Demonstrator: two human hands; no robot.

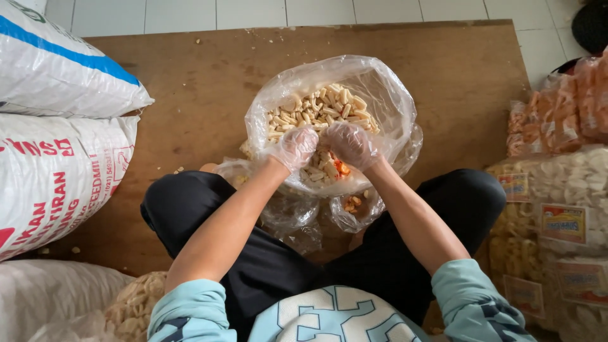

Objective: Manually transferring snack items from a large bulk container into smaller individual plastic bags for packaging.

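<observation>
Two hands, each wearing a thin clear glove, are working inside the mouth of a large clear plastic bag (386,95). The left hand (296,147) and the right hand (350,144) are sitting just beside each other at the near rim of the bag, both curled narrow, with fingers bent down into the crackers (320,107). I cannot tell if the fingers are really gripping some pieces or only pressing on them. The bag is standing upright between the knees of the person, and its open mouth is pointing up to the camera. The opening is looking roughly round, so no clear long axis is showing. The crackers inside are short pale sticks, lying in all directions, and one orange-red piece (342,168) is lying near the right hand. More crumpled clear bags (297,215) are lying under and in front of the big one, touching it.

The person is sitting cross-legged in dark trousers on a brown wooden surface (190,82), where a few crumbs are scattered. Behind the wood, white floor tiles (316,11) are showing. At the person's left, big white woven sacks (57,126) are lying stacked. At the right, packed bags of snacks (557,190), pale and orange, are piled up close together.
</observation>
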